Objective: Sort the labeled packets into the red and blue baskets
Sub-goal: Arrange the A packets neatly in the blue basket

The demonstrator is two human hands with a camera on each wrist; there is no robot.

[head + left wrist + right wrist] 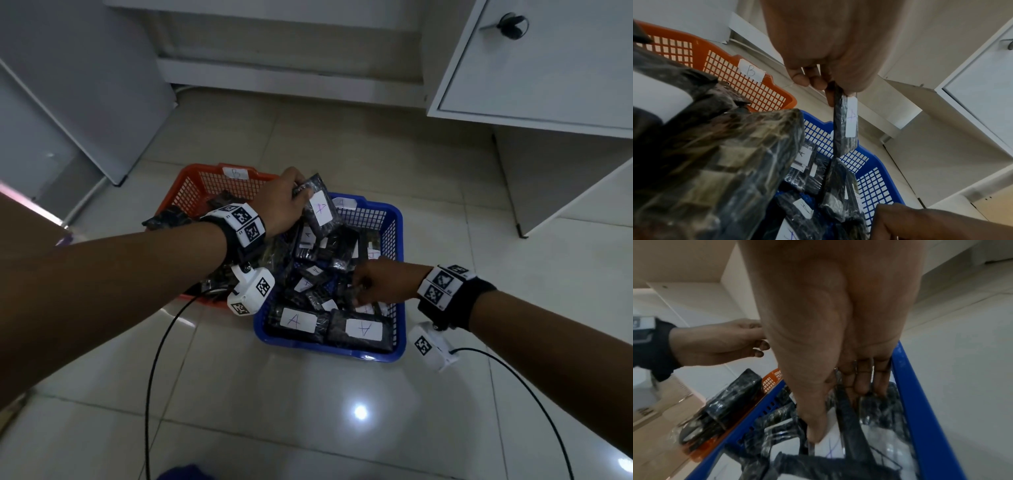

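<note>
My left hand point(300, 195) pinches the top edge of a black packet point(320, 209) with a white label marked A. The packet point(846, 126) hangs upright over the far left corner of the blue basket point(329, 349). That basket is filled with several black packets labelled A point(297, 320). The red basket point(191, 178), tagged B point(751, 72), stands to its left and also holds black packets point(168, 217). My right hand point(358, 291) reaches down into the blue basket point(920, 402), thumb and fingers curled round the edge of a black packet point(849, 418).
Both baskets stand on a glossy tiled floor point(308, 411). A white cabinet door with a key point(548, 58) hangs at the upper right, and grey panels point(85, 85) stand at the left. Black wrist-camera cables point(161, 342) trail over the floor near me.
</note>
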